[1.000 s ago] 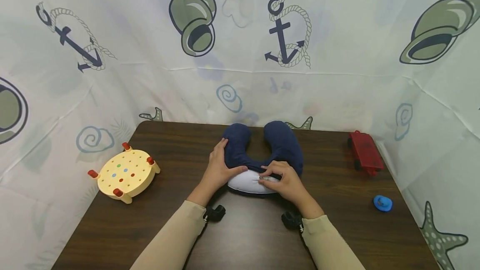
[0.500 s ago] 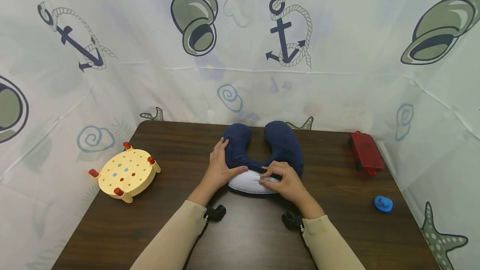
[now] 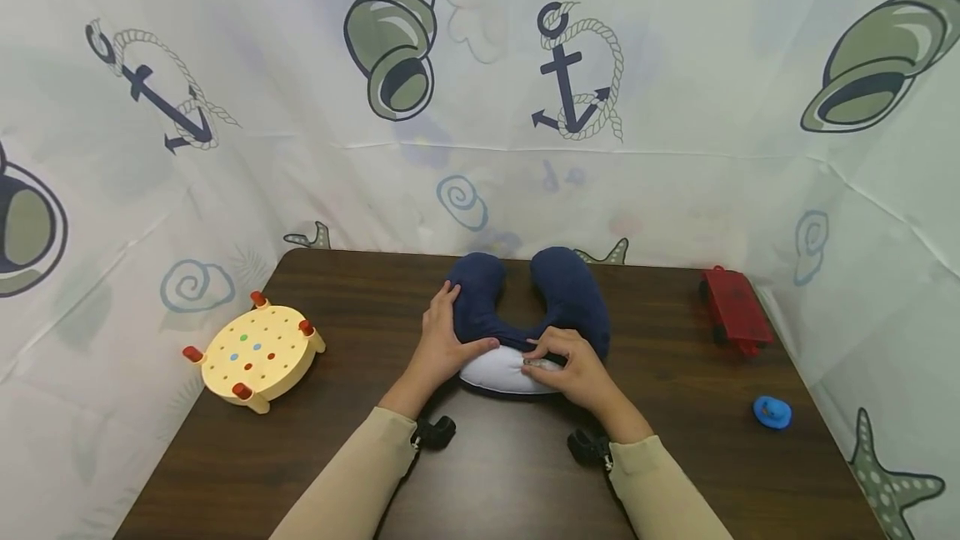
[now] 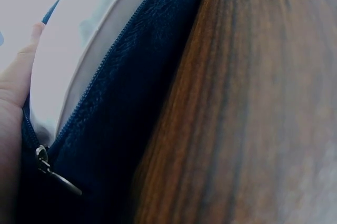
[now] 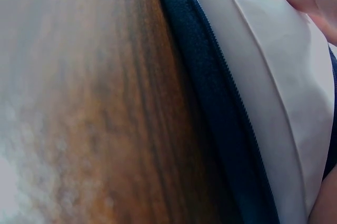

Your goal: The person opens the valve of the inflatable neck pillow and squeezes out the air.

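A navy U-shaped neck pillow (image 3: 573, 294) lies on the table, its cover unzipped along the near curve. White inner filling (image 3: 495, 372) bulges through the gap. My left hand (image 3: 438, 344) rests on the pillow's left side, fingers stretched along the outer edge, thumb reaching to the white part. With thumb and forefinger, my right hand (image 3: 573, 365) pinches a small pale, grey-marked piece, like a tag, at the white filling. In the left wrist view, a metal zip pull (image 4: 66, 184) hangs at the end of the opening. The zip's teeth (image 5: 229, 77) run beside the white cloth in the right wrist view.
On the dark wooden table (image 3: 510, 482), a round yellow toy (image 3: 258, 352) with red-tipped legs stands at left. A red toy wagon (image 3: 737, 311) and a small blue toy (image 3: 772, 412) lie at right. A printed cloth (image 3: 480, 107) hangs behind the table.
The head view has tilted slightly, so everything sits a little lower in it. Both hands keep their places on the neck pillow.
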Motion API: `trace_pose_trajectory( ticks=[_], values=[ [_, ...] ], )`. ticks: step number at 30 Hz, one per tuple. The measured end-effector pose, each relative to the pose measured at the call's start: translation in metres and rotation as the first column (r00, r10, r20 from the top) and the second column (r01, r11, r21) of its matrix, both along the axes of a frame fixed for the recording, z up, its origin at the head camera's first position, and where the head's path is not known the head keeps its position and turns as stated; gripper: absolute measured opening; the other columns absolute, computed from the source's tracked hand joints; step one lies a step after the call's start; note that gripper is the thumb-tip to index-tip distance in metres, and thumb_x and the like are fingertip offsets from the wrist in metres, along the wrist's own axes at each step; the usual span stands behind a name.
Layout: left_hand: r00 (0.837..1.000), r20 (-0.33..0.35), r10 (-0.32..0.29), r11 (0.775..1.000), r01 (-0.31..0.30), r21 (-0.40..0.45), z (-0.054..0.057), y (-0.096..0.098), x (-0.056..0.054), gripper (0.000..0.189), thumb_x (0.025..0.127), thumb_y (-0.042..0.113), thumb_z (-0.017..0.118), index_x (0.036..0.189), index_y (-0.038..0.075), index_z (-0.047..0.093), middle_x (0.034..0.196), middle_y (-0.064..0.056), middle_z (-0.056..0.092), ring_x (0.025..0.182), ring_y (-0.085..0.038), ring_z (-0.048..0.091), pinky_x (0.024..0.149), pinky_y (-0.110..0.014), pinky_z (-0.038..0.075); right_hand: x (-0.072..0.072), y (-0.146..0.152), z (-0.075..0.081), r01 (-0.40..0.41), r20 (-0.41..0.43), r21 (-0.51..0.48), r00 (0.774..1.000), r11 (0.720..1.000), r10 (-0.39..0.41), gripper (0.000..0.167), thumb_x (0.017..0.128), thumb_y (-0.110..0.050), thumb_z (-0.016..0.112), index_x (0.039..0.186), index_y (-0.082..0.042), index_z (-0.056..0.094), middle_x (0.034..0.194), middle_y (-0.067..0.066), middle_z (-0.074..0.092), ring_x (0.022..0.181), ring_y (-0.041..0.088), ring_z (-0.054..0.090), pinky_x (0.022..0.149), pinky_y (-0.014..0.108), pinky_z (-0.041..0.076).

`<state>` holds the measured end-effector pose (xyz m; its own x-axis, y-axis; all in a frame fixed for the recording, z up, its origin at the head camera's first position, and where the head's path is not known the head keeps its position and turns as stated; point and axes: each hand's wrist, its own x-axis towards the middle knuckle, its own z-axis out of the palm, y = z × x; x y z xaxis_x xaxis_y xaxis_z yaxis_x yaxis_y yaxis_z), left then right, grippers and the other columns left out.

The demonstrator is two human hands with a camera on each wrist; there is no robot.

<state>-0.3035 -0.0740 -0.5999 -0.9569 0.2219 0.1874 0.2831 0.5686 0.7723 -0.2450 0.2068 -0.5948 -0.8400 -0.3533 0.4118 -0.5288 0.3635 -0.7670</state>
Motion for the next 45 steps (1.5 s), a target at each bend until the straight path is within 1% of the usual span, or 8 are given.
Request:
trace_pose_trajectory(
  ticks=[9,14,17,20,28,35,42,45],
  values=[
    [1.0,0.008,0.005,1.0,-0.005,-0.004,-0.0033,-0.0007,0.0011,0.127,0.079,0.063,0.093,0.174,0.019,0.022,0.184,-0.007,0.012,0.164,-0.047,0.019,0.128,-0.072,0.028,0.001,-0.0009,-0.0007,-0.013,0.025,-0.021,1.0,1.0,0.014,0.016,0.089,-0.023,0.093,0.098,-0.03,0.083,0.097,-0.01,0.071,0.125,0.021,0.07,0.114,0.038,0.048],
    [1.0,0.021,0.005,1.0,-0.005,0.001,-0.0023,-0.0004,0.0005,0.127,0.079,0.063,0.093,0.174,0.021,0.022,0.184,-0.006,0.012,0.164,-0.046,0.02,0.128,-0.072,0.029,-0.0026,0.0001,-0.0062,-0.06,0.031,-0.13,0.997,0.99,0.065,0.016,0.088,-0.012,0.092,0.101,-0.021,0.085,0.096,-0.001,0.072,0.113,0.022,0.071,0.113,0.032,0.054],
    [1.0,0.021,0.006,1.0,-0.006,0.001,-0.0023,-0.0002,-0.0002,0.127,0.079,0.063,0.093,0.174,0.021,0.022,0.184,-0.005,0.012,0.164,-0.045,0.019,0.128,-0.072,0.029,-0.0038,0.0018,-0.0082,-0.066,0.06,-0.183,0.995,0.981,0.078,0.017,0.088,-0.008,0.092,0.102,-0.016,0.086,0.096,0.003,0.072,0.112,0.022,0.071,0.112,0.031,0.055],
    [1.0,0.023,0.004,1.0,-0.004,-0.002,-0.0032,-0.0003,-0.0007,0.127,0.078,0.064,0.092,0.175,0.022,0.021,0.184,-0.005,0.011,0.165,-0.045,0.018,0.128,-0.072,0.028,-0.0028,0.0031,-0.0075,-0.046,0.094,-0.185,0.994,0.982,0.064,0.018,0.087,-0.01,0.093,0.103,-0.017,0.087,0.097,0.002,0.073,0.118,0.02,0.071,0.111,0.027,0.054],
    [1.0,0.014,-0.008,1.0,0.008,0.004,-0.0036,0.0001,-0.0013,0.128,0.077,0.066,0.092,0.175,0.021,0.021,0.184,-0.006,0.011,0.165,-0.045,0.018,0.128,-0.073,0.028,-0.0008,0.0024,-0.0046,-0.045,0.084,-0.177,0.995,0.983,0.06,0.019,0.085,-0.006,0.094,0.1,-0.015,0.087,0.097,0.005,0.074,0.121,0.023,0.074,0.11,0.027,0.056],
    [1.0,0.013,-0.006,1.0,0.007,-0.009,-0.0034,-0.0004,-0.0018,0.128,0.078,0.067,0.092,0.175,0.022,0.021,0.184,-0.006,0.011,0.165,-0.045,0.019,0.127,-0.072,0.03,-0.0014,-0.0001,-0.0052,-0.045,0.049,-0.175,0.997,0.984,0.054,0.018,0.083,0.005,0.091,0.097,-0.004,0.084,0.094,0.01,0.073,0.117,0.026,0.072,0.11,0.026,0.055],
    [1.0,0.019,-0.002,1.0,0.002,-0.01,-0.0032,-0.0011,-0.0004,0.127,0.078,0.066,0.092,0.174,0.022,0.022,0.184,-0.006,0.011,0.164,-0.046,0.02,0.127,-0.073,0.029,-0.0004,-0.001,-0.0046,-0.025,0.078,-0.153,0.996,0.988,0.037,0.02,0.083,0.0,0.093,0.098,-0.012,0.085,0.097,0.006,0.074,0.119,0.024,0.071,0.112,0.024,0.052],
    [1.0,0.019,-0.001,1.0,0.001,-0.018,-0.0033,-0.0013,-0.0007,0.127,0.078,0.066,0.091,0.174,0.022,0.021,0.184,-0.007,0.011,0.164,-0.045,0.02,0.127,-0.072,0.029,0.0004,-0.0019,-0.0027,-0.024,0.078,-0.155,0.996,0.988,0.037,0.021,0.083,0.001,0.093,0.098,-0.012,0.085,0.097,0.006,0.073,0.119,0.024,0.07,0.112,0.024,0.051]
  ],
)
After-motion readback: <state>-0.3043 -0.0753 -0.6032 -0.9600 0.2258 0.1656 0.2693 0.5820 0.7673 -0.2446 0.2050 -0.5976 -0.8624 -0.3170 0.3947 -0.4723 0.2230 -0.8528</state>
